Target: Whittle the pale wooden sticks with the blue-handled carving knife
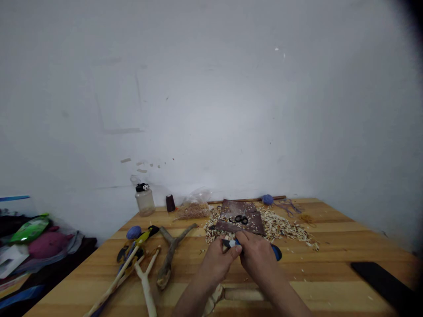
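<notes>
My left hand (218, 259) and my right hand (257, 255) meet over the wooden table (330, 246), both closed on a small blue-handled tool (276, 252) whose tip pokes out to the left between the fingers. Just beyond them lies a brown sheet (243, 218) with black scissors (240, 219) on it, ringed by a heap of wood shavings (284, 226). A pale carved stick (244, 294) rests on the table under my forearms.
Forked branches (170, 255) and peeled sticks (145, 281) lie at the left with a yellow-black tool (142, 237). A plastic bottle (144, 200), a dark spool (170, 203), a bag (194, 207) and a blue ball (267, 200) stand by the wall. A black flat object (383, 281) lies right.
</notes>
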Tool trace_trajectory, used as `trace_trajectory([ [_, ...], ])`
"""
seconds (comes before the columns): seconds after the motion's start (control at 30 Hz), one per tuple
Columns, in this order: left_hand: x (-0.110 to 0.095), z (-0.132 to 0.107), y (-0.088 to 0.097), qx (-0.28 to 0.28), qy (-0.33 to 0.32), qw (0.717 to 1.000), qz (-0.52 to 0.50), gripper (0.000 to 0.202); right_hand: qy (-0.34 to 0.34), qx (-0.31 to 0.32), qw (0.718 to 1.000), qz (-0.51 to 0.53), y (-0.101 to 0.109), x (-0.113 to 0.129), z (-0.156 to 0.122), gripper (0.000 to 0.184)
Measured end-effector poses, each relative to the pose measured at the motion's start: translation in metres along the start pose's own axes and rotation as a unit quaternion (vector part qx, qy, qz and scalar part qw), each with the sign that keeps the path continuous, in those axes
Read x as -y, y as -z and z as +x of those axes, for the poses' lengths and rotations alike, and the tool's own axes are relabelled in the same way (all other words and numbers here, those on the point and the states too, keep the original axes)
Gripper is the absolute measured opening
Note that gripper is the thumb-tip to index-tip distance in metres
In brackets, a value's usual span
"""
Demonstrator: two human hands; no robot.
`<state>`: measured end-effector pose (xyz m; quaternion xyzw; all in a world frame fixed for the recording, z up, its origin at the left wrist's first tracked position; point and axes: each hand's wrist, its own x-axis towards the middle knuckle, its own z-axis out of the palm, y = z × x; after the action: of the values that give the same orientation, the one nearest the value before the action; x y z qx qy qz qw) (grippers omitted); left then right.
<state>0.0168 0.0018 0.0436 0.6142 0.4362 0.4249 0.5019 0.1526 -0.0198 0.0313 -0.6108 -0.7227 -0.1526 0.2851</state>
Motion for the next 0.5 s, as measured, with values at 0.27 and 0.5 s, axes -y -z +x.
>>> trace_trajectory([
  [0.27,0.003,0.002,0.004,0.076,-0.141,0.985,0.06,0.025,-0.014,0.022,0.998,-0.059,-0.005,0.003,0.001,0.019],
  [0.5,0.002,-0.008,-0.016,-0.017,-0.095,0.977,0.19,0.029,-0.134,0.083,0.985,-0.064,-0.006,-0.011,0.008,0.021],
])
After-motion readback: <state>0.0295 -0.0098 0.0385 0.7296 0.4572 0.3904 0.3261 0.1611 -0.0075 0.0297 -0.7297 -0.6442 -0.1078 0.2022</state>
